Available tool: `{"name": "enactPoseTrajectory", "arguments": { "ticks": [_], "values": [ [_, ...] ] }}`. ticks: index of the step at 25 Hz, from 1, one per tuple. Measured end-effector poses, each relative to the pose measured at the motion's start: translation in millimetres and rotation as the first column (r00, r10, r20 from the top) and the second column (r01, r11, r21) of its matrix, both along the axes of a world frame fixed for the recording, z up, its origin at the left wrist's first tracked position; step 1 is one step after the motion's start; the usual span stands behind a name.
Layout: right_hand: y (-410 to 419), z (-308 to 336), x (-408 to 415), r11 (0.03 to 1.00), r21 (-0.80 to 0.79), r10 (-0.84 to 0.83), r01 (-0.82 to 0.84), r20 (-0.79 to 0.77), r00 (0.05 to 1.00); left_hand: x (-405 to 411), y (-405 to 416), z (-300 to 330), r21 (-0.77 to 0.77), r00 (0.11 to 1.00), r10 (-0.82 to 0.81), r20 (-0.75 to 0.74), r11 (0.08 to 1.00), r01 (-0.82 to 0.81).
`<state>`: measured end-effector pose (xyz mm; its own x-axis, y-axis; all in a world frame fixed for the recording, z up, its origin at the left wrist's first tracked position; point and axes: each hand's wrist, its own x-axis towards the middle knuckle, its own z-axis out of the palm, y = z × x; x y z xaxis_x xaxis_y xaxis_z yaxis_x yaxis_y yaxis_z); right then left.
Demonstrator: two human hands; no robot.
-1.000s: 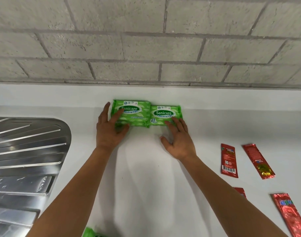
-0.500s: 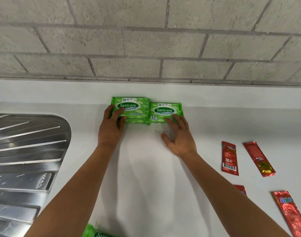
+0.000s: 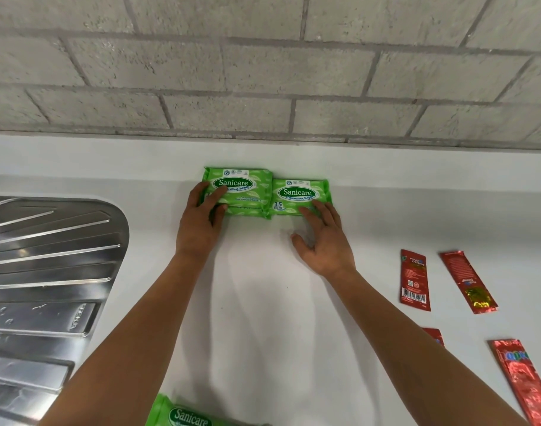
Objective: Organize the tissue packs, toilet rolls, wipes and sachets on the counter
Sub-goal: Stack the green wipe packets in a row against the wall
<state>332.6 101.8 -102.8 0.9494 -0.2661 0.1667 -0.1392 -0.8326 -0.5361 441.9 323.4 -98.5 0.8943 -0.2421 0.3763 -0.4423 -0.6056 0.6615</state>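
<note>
Two green Sanicare wipes packs lie side by side against the counter's back upstand. The left wipes pack (image 3: 244, 187) sits higher, apparently on another pack beneath it. My left hand (image 3: 201, 224) clasps its near-left corner, fingers on top and thumb at the near edge. On the near edge of the right wipes pack (image 3: 296, 195) rest the spread fingertips of my right hand (image 3: 326, 241), thumb apart on the counter. A third wipes pack (image 3: 186, 416) shows at the bottom edge. Red sachets (image 3: 414, 279) (image 3: 469, 281) lie loose at the right.
A steel sink drainboard (image 3: 48, 272) fills the left side. More red sachets lie at the near right, one (image 3: 521, 382) long and one (image 3: 433, 335) partly hidden by my right forearm. A grey brick wall (image 3: 263, 72) rises behind the white counter (image 3: 263, 302).
Both hands have slid forward with the two packs toward the back upstand. My left fingers have curled from flat onto the left pack's corner. The third pack has come into view below.
</note>
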Motion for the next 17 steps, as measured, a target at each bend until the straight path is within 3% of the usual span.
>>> {"name": "enactPoseTrajectory", "arguments": {
  "ticks": [2, 3, 5, 7, 10, 13, 17],
  "values": [
    [0.1, -0.2, -0.4, 1.0, 0.0, 0.001, -0.001, 0.009, 1.0, 2.6, 2.3, -2.5, -0.122, 1.0, 0.002, -0.008, 0.993, -0.003],
    [0.3, -0.3, -0.7, 1.0, 0.002, 0.001, -0.001, 0.014, 1.0, 4.7, 4.0, -2.7, -0.239, 0.996, 0.043, -0.08, 0.969, -0.061],
    [0.7, -0.2, -1.1, 1.0, 0.005, -0.001, 0.001, 0.02, 1.0, 10.6, 7.7, -0.8, -0.463, 0.948, 0.131, -0.29, 0.848, -0.259],
    [0.5, -0.1, -1.2, 1.0, 0.004, -0.004, 0.004, 0.025, 1.0, 14.6, 11.2, -0.8, -0.556, 0.906, 0.174, -0.386, 0.74, -0.379],
    [1.0, 0.2, -1.2, 1.0, 0.003, -0.002, 0.002, 0.03, 1.0, 15.0, 14.4, -2.9, -0.556, 0.931, 0.108, -0.348, 0.776, -0.298],
    [0.9, -0.2, -1.6, 1.0, 0.005, -0.004, 0.004, 0.025, 1.0, 12.4, 11.5, -6.2, -0.388, 0.973, 0.04, -0.226, 0.913, -0.128],
    [0.7, -0.5, -1.3, 1.0, 0.001, -0.004, 0.004, 0.021, 1.0, 12.7, 7.0, -9.1, -0.266, 0.987, 0.059, -0.15, 0.959, -0.098]
  ]
}}
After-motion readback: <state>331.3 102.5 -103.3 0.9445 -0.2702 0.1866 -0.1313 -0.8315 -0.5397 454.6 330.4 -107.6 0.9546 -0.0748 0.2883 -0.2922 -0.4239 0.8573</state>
